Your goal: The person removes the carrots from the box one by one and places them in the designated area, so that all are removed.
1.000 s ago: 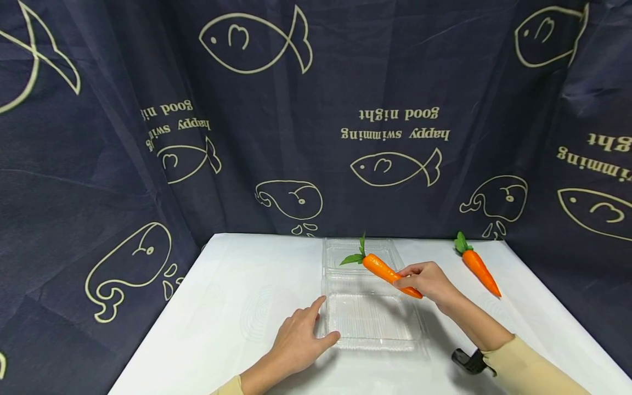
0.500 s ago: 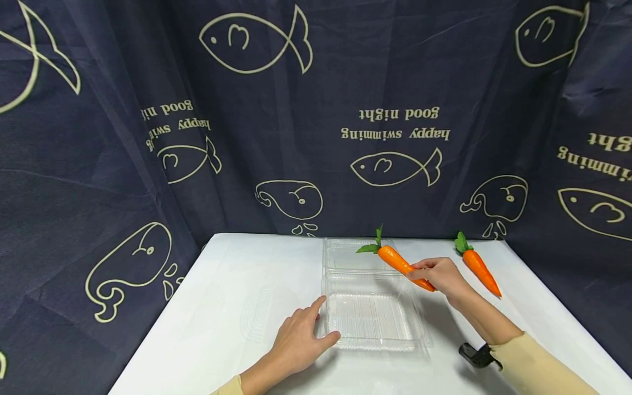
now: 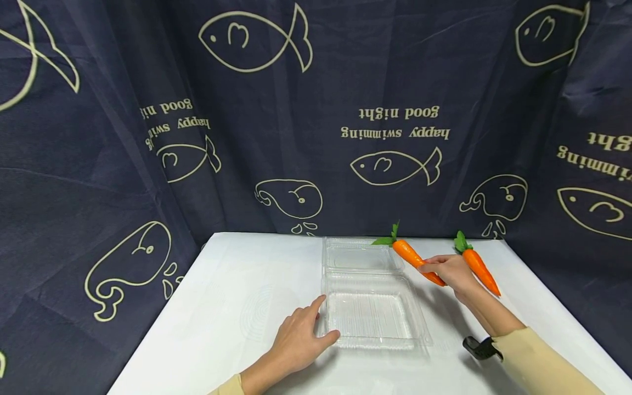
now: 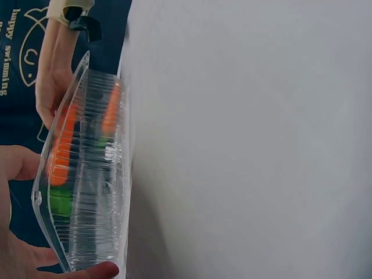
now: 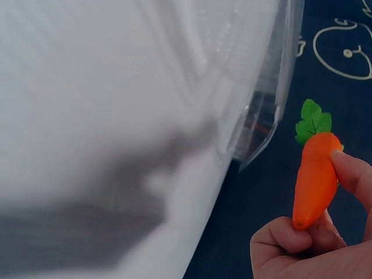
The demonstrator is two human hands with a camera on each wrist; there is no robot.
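Note:
My right hand (image 3: 453, 275) pinches an orange carrot (image 3: 408, 253) near its pointed end, in the air right of the clear plastic box (image 3: 370, 315). Its green leaves point up and left, over the right edge of the lid. In the right wrist view, thumb and fingers hold the carrot (image 5: 317, 174) from two sides. The box lies open, its lid (image 3: 362, 258) folded back behind the base. My left hand (image 3: 298, 339) is at the left side of the base with thumb and forefinger spread. In the left wrist view, fingertips touch the box wall (image 4: 87, 232).
A second carrot (image 3: 480, 270) with green leaves lies at the right back of the white table (image 3: 237, 291). A dark blue curtain (image 3: 316, 126) with fish drawings hangs around the table. A black strap (image 3: 481, 348) sits on the right wrist.
My right hand has moved the carrot to the right and slightly back, from above the box to beyond its right edge. The left hand stays in place.

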